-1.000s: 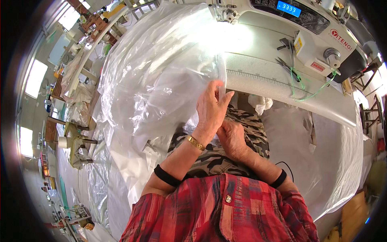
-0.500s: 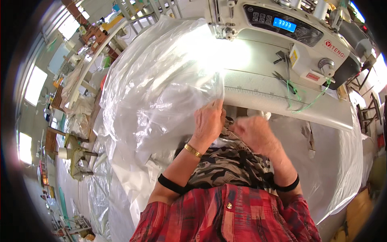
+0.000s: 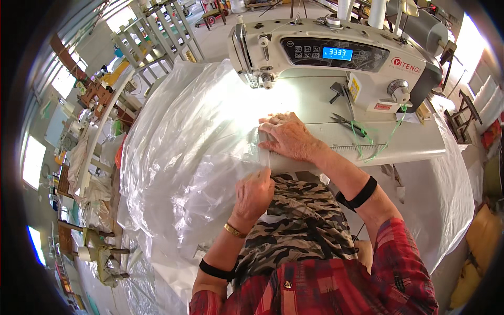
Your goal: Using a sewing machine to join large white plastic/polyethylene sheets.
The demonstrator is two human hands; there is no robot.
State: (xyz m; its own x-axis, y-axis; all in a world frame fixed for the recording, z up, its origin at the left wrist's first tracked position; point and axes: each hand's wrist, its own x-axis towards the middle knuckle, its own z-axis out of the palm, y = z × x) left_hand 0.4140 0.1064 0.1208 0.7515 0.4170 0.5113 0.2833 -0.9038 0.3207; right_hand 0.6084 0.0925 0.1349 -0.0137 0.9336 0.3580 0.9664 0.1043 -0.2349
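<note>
A large sheet of clear plastic film (image 3: 178, 142) spreads over the left of the sewing table, its right edge running toward the sewing machine (image 3: 336, 50). My left hand (image 3: 254, 193) is closed on that edge at the table's front, fingers curled in a pinch. Just beyond it, my right hand (image 3: 287, 137) lies palm down on the edge, fingers stretched toward the lit spot below the needle area. The needle itself is lost in glare. What lies under my right palm is hidden.
Small scissors (image 3: 350, 125) with green thread (image 3: 378, 152) and a black tool (image 3: 336, 92) lie right of my right hand. A ruler strip (image 3: 341, 148) runs along the table front. White thread cones (image 3: 377, 14) stand behind the machine. A metal rack (image 3: 163, 39) stands far left.
My right hand has gone from above my lap up onto the film's edge by the machine. My left hand still pinches the edge, now lower and further left in the picture. The view has shifted.
</note>
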